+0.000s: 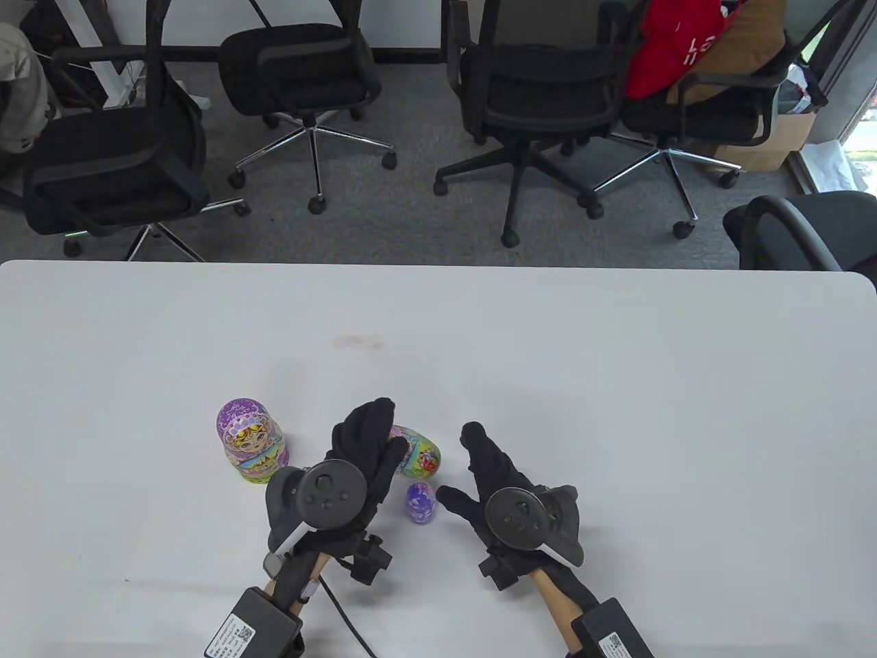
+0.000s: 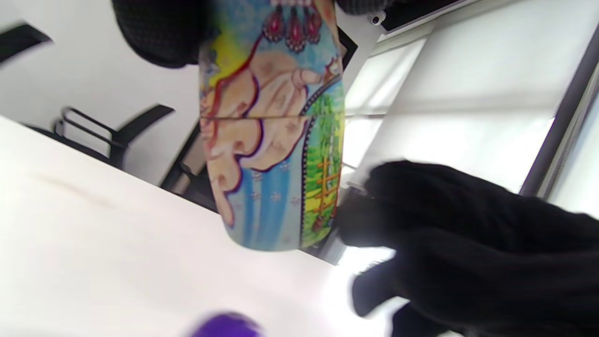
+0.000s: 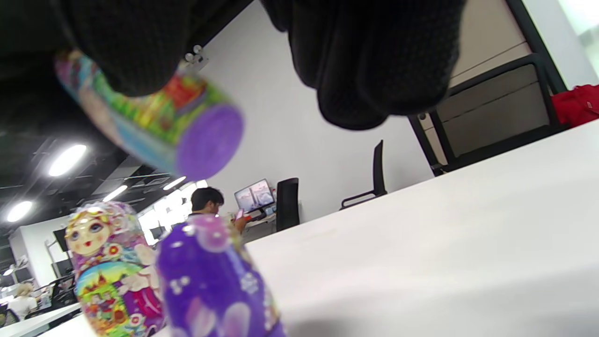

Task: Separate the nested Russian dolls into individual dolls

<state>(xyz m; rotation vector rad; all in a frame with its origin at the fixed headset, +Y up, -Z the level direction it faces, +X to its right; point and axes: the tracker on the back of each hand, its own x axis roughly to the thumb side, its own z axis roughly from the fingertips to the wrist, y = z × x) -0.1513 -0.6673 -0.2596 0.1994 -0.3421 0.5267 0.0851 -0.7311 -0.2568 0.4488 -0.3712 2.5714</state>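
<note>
The left hand [image 1: 363, 445] held the middle doll [image 1: 419, 458] off the table while the right hand [image 1: 490, 473], fingers spread and empty, probably needed next to grasp its far half and twist.

Table view overhead; wrist views low, close, sharing small purple doll [image 3: 210, 285].

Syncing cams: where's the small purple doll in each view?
Table view: small purple doll stands low centre, between the hands.
Left wrist view: blurred purple top at the bottom edge.
Right wrist view: large, bottom left of centre.
Shared landmark: the blue-green doll held by the left hand, above it in every view.
</note>
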